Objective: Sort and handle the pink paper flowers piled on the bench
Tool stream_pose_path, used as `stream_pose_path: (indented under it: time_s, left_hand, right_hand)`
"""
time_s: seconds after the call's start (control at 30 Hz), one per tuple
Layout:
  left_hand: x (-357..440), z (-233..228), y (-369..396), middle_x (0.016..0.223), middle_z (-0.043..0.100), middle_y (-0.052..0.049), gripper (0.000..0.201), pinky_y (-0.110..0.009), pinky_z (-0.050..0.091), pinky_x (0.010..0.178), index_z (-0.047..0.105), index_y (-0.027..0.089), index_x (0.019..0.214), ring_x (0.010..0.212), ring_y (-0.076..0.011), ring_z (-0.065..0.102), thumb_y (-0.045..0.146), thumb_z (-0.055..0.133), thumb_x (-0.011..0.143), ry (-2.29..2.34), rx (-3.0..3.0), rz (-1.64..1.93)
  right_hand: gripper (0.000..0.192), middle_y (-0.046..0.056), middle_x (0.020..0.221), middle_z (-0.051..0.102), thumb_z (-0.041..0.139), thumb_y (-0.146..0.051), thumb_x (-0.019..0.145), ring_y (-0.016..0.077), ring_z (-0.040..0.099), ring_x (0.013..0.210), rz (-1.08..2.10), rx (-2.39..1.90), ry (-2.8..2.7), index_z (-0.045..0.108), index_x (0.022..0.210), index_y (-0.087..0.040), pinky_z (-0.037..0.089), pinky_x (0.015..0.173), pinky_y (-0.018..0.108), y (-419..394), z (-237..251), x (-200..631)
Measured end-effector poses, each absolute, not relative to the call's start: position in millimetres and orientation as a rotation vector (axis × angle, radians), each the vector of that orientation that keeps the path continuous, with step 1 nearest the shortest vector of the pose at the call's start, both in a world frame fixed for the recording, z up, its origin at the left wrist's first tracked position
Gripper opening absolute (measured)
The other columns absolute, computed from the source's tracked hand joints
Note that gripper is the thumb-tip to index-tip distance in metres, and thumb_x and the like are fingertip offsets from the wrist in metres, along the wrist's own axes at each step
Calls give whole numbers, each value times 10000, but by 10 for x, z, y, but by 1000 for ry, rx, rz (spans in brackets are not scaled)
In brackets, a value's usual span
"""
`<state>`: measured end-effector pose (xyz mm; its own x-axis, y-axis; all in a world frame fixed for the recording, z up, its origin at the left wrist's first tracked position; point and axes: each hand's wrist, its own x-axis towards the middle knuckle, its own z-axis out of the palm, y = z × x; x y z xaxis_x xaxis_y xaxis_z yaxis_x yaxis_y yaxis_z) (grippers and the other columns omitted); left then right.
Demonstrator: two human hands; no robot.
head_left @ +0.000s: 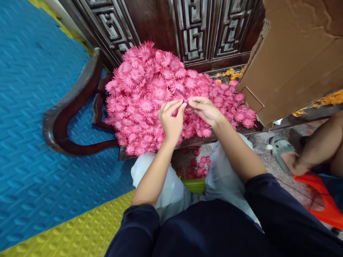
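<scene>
A large heap of pink artificial flowers (146, 105), with thin spiky petals, lies on a dark wooden bench seat in front of me. Above the heap's middle, my left hand (171, 116) is closed, its thumb and fingers pinching what looks like a pink artificial flower (184, 101). My right hand (205, 109) is closed in a pinch at the other side of the same small piece. The fingertips almost meet and cover most of it, so its exact shape is hard to make out.
At the right, a big cardboard box (292, 60) stands on the bench, with orange flowers (232, 74) around it. A curved wooden armrest (57, 123) is at the left. Fallen pink flowers (199, 166) lie on the floor between my knees. Another person's leg (318, 146) is at the right.
</scene>
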<state>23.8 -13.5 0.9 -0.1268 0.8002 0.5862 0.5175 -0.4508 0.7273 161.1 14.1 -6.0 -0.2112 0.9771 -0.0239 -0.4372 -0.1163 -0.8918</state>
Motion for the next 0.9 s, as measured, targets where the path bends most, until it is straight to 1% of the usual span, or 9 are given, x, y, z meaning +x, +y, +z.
stream_pose_path:
  time_s: [0.13, 0.2, 0.33, 0.47, 0.57, 0.63, 0.73, 0.83, 0.9]
  left_hand:
    - [288, 54, -93, 913, 681, -7, 93, -299, 465, 912, 724, 221, 825, 918, -133, 624, 278, 658, 793, 1403, 1817, 1651]
    - [294, 80, -76, 881, 661, -6, 70, -290, 469, 895, 720, 218, 791, 903, -134, 612, 275, 687, 765, 1399, 1791, 1644]
    - [240, 78, -30, 813, 646, -3, 98, -278, 479, 824, 703, 210, 759, 840, -129, 602, 297, 665, 782, 1265, 1700, 1539]
    - [136, 29, 22, 845, 668, -14, 109, -277, 479, 819, 694, 199, 794, 837, -128, 618, 280, 622, 807, 1162, 1583, 1392]
    - [90, 7, 51, 834, 683, -8, 95, -275, 482, 830, 679, 189, 768, 839, -126, 629, 202, 593, 805, 1172, 1425, 1339]
    - [84, 2, 61, 809, 688, 1, 109, -267, 486, 821, 670, 186, 742, 823, -120, 630, 161, 577, 793, 1192, 1331, 1333]
    - [95, -2, 56, 776, 679, 9, 102, -249, 485, 784, 663, 183, 730, 770, -108, 618, 159, 578, 780, 1230, 1335, 1356]
    - [93, -3, 44, 769, 662, 5, 64, -244, 478, 759, 671, 176, 730, 741, -105, 606, 176, 612, 755, 1220, 1449, 1367]
    - [74, -2, 50, 774, 663, 0, 50, -250, 477, 763, 682, 174, 731, 746, -107, 608, 173, 632, 735, 1192, 1465, 1358]
  right_hand:
    - [287, -23, 712, 664, 824, -399, 528, 105, 558, 703, 1545, -805, -1037, 701, 708, -213, 456, 743, 263, 157, -19, 1656]
    - [299, -22, 713, 658, 819, -413, 529, 108, 556, 714, 1517, -818, -1067, 694, 708, -208, 450, 756, 269, 164, -7, 1672]
    - [314, -31, 717, 641, 815, -424, 527, 104, 544, 717, 1466, -853, -1063, 684, 722, -216, 443, 753, 268, 185, -15, 1682]
    - [321, -41, 693, 606, 807, -435, 539, 94, 517, 679, 1452, -883, -1058, 673, 737, -221, 431, 701, 254, 191, -37, 1653]
    - [334, -49, 683, 592, 811, -437, 531, 80, 492, 631, 1485, -887, -1028, 668, 742, -221, 417, 642, 240, 173, -40, 1605]
    - [332, -51, 673, 590, 809, -446, 532, 80, 501, 626, 1504, -887, -1022, 664, 731, -223, 423, 633, 236, 155, -34, 1567]
    - [337, -47, 696, 607, 811, -452, 528, 86, 539, 667, 1471, -877, -1073, 662, 728, -226, 457, 702, 247, 132, -32, 1509]
    - [368, -38, 746, 630, 851, -407, 461, 99, 573, 737, 1371, -888, -1108, 657, 718, -227, 473, 795, 268, 117, -49, 1464]
    - [373, -33, 752, 640, 859, -397, 441, 111, 586, 755, 1322, -918, -1112, 655, 704, -228, 483, 813, 287, 113, -60, 1450]
